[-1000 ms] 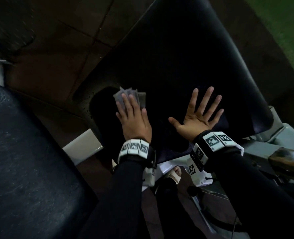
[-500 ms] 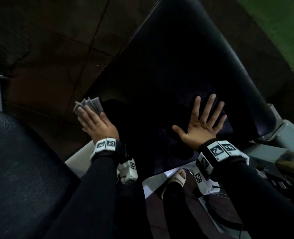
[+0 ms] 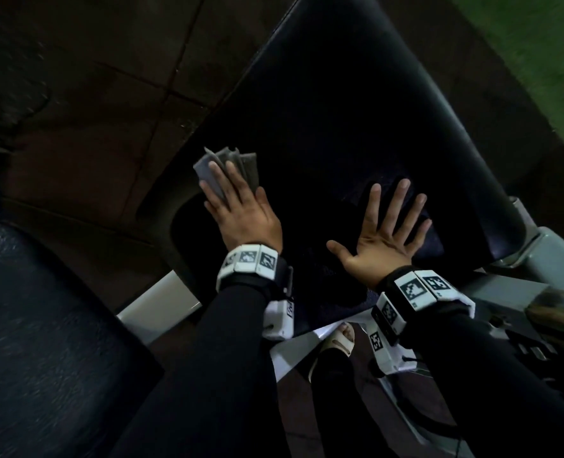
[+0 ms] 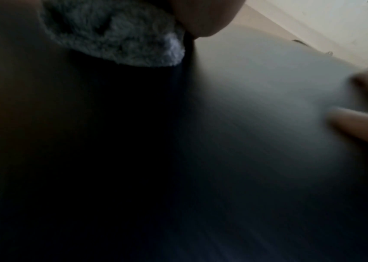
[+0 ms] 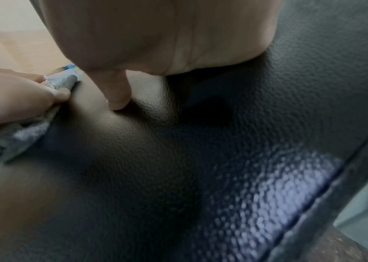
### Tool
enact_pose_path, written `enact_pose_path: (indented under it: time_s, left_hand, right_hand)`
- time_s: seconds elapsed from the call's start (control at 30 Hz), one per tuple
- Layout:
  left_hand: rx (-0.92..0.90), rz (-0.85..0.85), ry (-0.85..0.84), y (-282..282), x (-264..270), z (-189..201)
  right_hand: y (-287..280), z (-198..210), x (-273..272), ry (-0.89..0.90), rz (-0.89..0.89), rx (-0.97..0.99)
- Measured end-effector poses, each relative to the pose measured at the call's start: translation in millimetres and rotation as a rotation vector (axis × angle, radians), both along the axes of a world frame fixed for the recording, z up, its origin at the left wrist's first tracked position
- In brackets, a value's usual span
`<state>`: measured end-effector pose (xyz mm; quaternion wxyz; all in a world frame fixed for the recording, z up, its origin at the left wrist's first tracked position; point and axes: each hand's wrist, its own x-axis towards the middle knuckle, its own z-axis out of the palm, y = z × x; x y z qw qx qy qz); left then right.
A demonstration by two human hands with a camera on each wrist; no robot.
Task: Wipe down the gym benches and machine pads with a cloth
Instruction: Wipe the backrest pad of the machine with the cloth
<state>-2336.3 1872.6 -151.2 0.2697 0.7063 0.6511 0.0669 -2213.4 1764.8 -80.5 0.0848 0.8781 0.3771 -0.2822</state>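
Observation:
A black padded bench (image 3: pixel 340 94) slants across the head view. My left hand (image 3: pixel 241 213) lies palm-down with straight fingers on a folded grey cloth (image 3: pixel 237 163) and presses it onto the pad's left edge. To its right, my right hand (image 3: pixel 386 233) rests flat on the pad with its fingers spread and holds nothing. The left wrist view shows the fluffy cloth (image 4: pixel 115 35) under the palm. In the right wrist view my right thumb (image 5: pixel 117 92) touches the grained pad (image 5: pixel 223 159), with the left hand (image 5: pixel 17 99) on the cloth (image 5: pixel 21 136) beside it.
Another black padded seat (image 3: pixel 43 325) fills the lower left. A grey metal frame (image 3: pixel 545 259) joins the bench at the right, and a white bar (image 3: pixel 155 309) runs below it. Dark floor tiles (image 3: pixel 92 94) lie behind, green turf (image 3: pixel 538 44) at top right. A sandalled foot (image 3: pixel 336 338) stands underneath.
My left hand swept the cloth left past the pad's edge, then came back right onto the edge. The right hand stayed flat in place.

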Motion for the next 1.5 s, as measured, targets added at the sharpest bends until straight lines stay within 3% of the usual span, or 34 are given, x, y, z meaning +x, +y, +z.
enact_pose_path:
  time_s: [0.1,0.2,0.33,0.47,0.6,0.8,1.0,1.23,1.37,1.5]
  left_hand:
    - [0.046,0.003,-0.028,30,-20,-8]
    - [0.022,0.148,-0.034,43,-57,-21]
    - [-0.08,0.405,-0.027,13,-90,-29]
    - [-0.177,0.486,-0.038,-14,-71,-22]
    - [-0.199,0.408,-0.031,-13,-51,-18]
    - [-0.123,0.42,0.016,33,-67,-30]
    - [-0.084,0.475,-0.09,56,-75,-28]
    - [-0.186,0.474,-0.071,100,-69,-9]
    - [-0.237,0.289,-0.059,130,-50,7]
    - [-0.175,0.112,-0.241,153,-11,25]
  right_hand:
    - [0,1,-1,0.006,0.002,0.001]
    - [1,1,-1,0.013,-0.001,0.0]
    - [2,0,-1,0.009,0.006,-0.01]
    - [0,1,0,0.001,0.004,-0.005]
    - [-2,-1,1,-0.011,-0.009,0.002]
    - [0,5,1,-0.011,-0.057,0.08]
    - [62,23,26,-0.177,-0.153,0.403]
    - [144,24,70,-0.075,-0.171,0.175]
    - [144,22,68,-0.04,-0.151,0.143]
    - [147,25,68,-0.033,-0.163,0.122]
